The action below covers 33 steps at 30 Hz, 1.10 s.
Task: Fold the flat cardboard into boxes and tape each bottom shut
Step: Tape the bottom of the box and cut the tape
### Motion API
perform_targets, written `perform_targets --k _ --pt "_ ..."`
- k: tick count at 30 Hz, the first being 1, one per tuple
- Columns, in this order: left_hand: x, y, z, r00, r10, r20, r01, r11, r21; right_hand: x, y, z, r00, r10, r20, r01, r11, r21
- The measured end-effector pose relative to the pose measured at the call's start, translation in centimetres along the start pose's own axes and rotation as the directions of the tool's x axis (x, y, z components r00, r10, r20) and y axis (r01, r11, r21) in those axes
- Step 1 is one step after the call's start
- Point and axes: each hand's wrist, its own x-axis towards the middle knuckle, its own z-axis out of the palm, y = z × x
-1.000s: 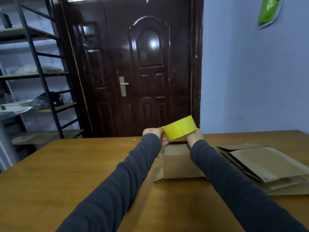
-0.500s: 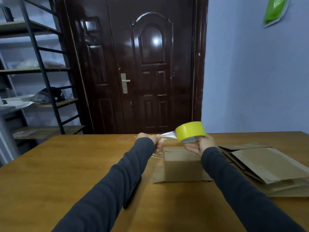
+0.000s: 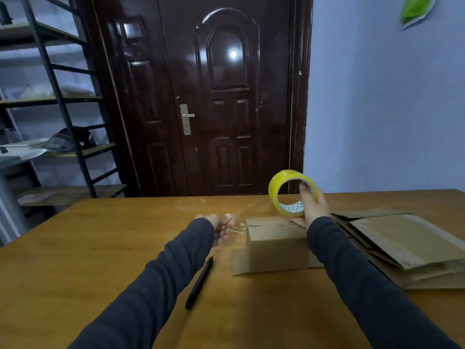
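Observation:
A small folded cardboard box (image 3: 276,244) stands on the wooden table (image 3: 100,248), its closed flaps facing up. My right hand (image 3: 310,206) holds a yellow tape roll (image 3: 281,187) just above the box's far right edge, fingers through the core. My left hand (image 3: 221,226) sits left of the box, pinching the free end of a clear tape strip (image 3: 247,210) that stretches from the roll. A stack of flat cardboard (image 3: 402,245) lies to the right of the box.
A black pen-like tool (image 3: 200,283) lies on the table under my left forearm. Beyond the table's far edge are a dark door (image 3: 226,96) and a metal shelf rack (image 3: 63,109) on the left. A blue wall (image 3: 390,96) rises on the right.
My hands have moved apart: the left pulled the tape end leftward and down, the right carried the roll to the right, turning its open core toward me. A longer strip is drawn out.

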Motion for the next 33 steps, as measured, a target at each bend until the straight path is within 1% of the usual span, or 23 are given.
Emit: perform_targets --k 4,10,14,16,19,21,23,25,27,30,31,32,33 --pt "0.3 -1.3 0.7 0.999 0.005 0.041 -0.003 0.999 -0.040 0.2 0.2 -0.4 0.999 0.037 0.002 -0.037 0.994 0.105" --pt "0.4 -3.0 1.3 0.998 0.066 0.004 -0.065 0.996 -0.054 0.3 0.8 -1.0 1.000 0.020 -0.005 -0.019 0.985 0.174" --pt "0.5 -3.8 1.8 0.993 0.112 -0.023 -0.113 0.989 -0.098 0.1 0.7 -1.0 1.000 0.018 0.003 -0.018 0.980 0.200" --pt "0.8 -3.8 2.1 0.994 0.105 -0.027 -0.107 0.989 -0.103 0.1 0.7 -1.0 1.000 0.024 0.001 -0.024 0.979 0.205" --pt "0.9 -3.8 2.8 0.995 0.088 -0.055 -0.093 0.990 -0.110 0.1 0.8 -0.9 1.000 0.023 -0.006 -0.022 0.985 0.172" --pt "0.8 -4.4 3.2 0.991 0.115 -0.067 -0.124 0.983 -0.139 0.2 1.0 -0.9 1.000 0.018 -0.003 -0.017 0.987 0.162" --pt "0.8 -5.2 3.8 0.978 0.178 -0.112 -0.193 0.970 -0.149 0.2 1.1 -0.8 1.000 0.012 -0.002 -0.011 0.988 0.153" --pt "1.1 -5.8 4.5 0.956 0.222 -0.190 -0.245 0.963 -0.108 0.2 1.1 -0.7 1.000 0.003 0.002 -0.003 0.988 0.153" --pt "1.4 -6.0 5.1 0.951 0.210 -0.226 -0.238 0.966 -0.102 0.2 1.1 -0.6 1.000 -0.004 -0.001 0.004 0.988 0.154" --pt "1.3 -5.9 5.2 0.954 0.153 -0.259 -0.191 0.974 -0.126 0.0 1.0 -0.6 1.000 -0.014 -0.013 0.016 0.988 0.155" --pt "1.1 -5.8 5.0 0.937 0.166 -0.306 -0.215 0.967 -0.137 -0.1 1.0 -0.6 1.000 -0.017 -0.016 0.019 0.987 0.157" --pt "1.0 -5.9 4.9 0.903 0.214 -0.371 -0.276 0.954 -0.121 -0.1 1.0 -0.6 1.000 -0.016 -0.017 0.019 0.987 0.158" --pt "0.6 -5.9 4.9 0.870 0.281 -0.405 -0.348 0.932 -0.100 -0.2 1.0 -0.6 1.000 -0.014 -0.016 0.016 0.987 0.157"
